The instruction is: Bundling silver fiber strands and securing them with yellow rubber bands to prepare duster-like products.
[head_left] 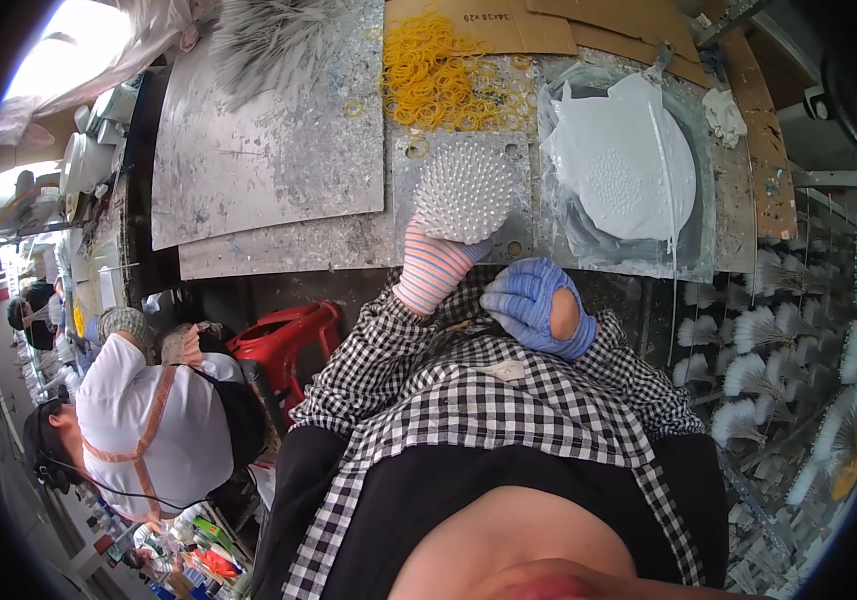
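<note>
My left hand (432, 268), in a pink and blue striped glove, is closed around a round bundle of thin rods (464, 192). The rods' white-tipped ends face up, just over the table's near edge, and their lower part is hidden. To the right, close to my waist, is my right hand (539, 308) in a blue glove. Its fingers are curled in, and whatever they may hold cannot be seen. Right of the bundle, a pool of thick white paste (621, 160) covers a board, with small dimples in its middle.
Yellow rubber bands (429, 75) lie piled behind the bundle. Loose grey rods (274, 40) rest on a metal sheet (269, 160) at left. White-tufted bundles (759, 340) hang on racks at right. A red stool (294, 345) and another person (154, 430) are at left.
</note>
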Demonstrator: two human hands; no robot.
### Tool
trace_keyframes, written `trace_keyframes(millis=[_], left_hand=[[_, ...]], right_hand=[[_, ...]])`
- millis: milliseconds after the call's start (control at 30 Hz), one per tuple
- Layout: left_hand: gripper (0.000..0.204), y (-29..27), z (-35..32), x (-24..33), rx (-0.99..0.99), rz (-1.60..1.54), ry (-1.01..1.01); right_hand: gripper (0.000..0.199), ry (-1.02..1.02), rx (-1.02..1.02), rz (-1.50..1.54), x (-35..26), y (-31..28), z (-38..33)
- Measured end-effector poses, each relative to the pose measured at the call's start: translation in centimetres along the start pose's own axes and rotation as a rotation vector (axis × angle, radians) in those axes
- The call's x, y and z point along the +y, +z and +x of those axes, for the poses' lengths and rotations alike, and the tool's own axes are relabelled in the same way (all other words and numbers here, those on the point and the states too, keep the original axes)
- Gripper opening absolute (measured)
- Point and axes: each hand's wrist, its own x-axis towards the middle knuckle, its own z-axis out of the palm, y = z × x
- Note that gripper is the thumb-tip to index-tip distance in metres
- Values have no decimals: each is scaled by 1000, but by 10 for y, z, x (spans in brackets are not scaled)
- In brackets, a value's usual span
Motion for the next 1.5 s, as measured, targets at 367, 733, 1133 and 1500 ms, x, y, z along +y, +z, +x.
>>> trace_keyframes(millis=[367,733,1133,1500], left_hand=[[85,1,9,104,164,547,238],[62,-4,71,154,-192,182,-161],[35,16,104,117,-457,4,-171],[37,40,138,108,-439,301,-112]], right_hand=[[25,58,85,-19,-4,-25,-5],[23,434,438,300,-18,-90,18],[21,788,35,260,5,-109,58],[29,701,33,-63,36,-103,59]])
